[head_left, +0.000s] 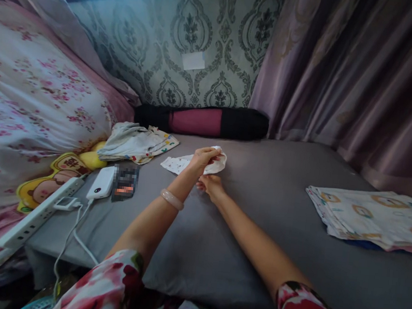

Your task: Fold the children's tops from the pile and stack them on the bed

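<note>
A small white printed cloth [176, 164] lies partly on the grey sheet, with its right end bunched up and raised. My left hand [205, 158] is closed on the upper part of this cloth, and a pale bangle [171, 200] circles that wrist. Just below, my right hand [211, 186] is by the cloth's near edge with its fingers curled in. What those fingers hold, if anything, is hidden.
Folded printed cloths [375, 217] are stacked on the right. Crumpled clothes [138, 140] lie at the left, near a white power bank [101, 182], a dark packet [125, 183] and a power strip [42, 211] with cables. A black-and-maroon roll [194, 121] lies along the wall.
</note>
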Motion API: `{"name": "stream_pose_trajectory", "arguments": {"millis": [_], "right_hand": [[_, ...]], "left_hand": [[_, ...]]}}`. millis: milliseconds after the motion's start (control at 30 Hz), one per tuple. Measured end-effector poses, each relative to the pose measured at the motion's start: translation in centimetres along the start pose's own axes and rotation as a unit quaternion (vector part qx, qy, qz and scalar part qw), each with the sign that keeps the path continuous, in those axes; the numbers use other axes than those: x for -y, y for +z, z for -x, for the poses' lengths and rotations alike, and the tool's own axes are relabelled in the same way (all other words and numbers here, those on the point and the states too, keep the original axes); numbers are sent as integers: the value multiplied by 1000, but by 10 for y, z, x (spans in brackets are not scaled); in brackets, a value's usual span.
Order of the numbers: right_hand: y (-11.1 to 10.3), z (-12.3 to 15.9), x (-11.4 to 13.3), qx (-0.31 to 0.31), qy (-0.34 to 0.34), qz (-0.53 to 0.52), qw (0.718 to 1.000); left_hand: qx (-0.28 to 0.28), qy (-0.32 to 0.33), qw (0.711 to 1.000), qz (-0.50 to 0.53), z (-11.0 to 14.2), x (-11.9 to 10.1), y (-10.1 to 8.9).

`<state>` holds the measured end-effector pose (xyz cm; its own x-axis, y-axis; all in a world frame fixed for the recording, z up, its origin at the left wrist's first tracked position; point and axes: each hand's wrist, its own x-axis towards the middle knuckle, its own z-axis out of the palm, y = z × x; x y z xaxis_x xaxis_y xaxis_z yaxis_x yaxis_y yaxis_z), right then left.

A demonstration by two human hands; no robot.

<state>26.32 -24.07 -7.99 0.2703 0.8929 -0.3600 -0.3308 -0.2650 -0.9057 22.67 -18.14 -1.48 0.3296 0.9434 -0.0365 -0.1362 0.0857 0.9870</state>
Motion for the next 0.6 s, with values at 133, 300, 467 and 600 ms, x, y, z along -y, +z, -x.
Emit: {"name": "stream_pose_trajectory", "arguments": {"millis": [133, 300, 467, 600], "right_hand": [[17, -2, 0, -54, 41, -79, 995], [7, -8, -6, -95, 0, -66, 993], [-40, -15, -5, -115, -142, 92, 979], [-78, -19, 15, -100, -220, 162, 957]], "left_hand": [[2, 4, 999, -35, 6, -1, -3], [-56, 68, 993, -75, 6, -4, -14], [-210, 216, 941, -152, -2, -10, -33], [-234, 285, 916, -157, 0, -17, -42]]}}
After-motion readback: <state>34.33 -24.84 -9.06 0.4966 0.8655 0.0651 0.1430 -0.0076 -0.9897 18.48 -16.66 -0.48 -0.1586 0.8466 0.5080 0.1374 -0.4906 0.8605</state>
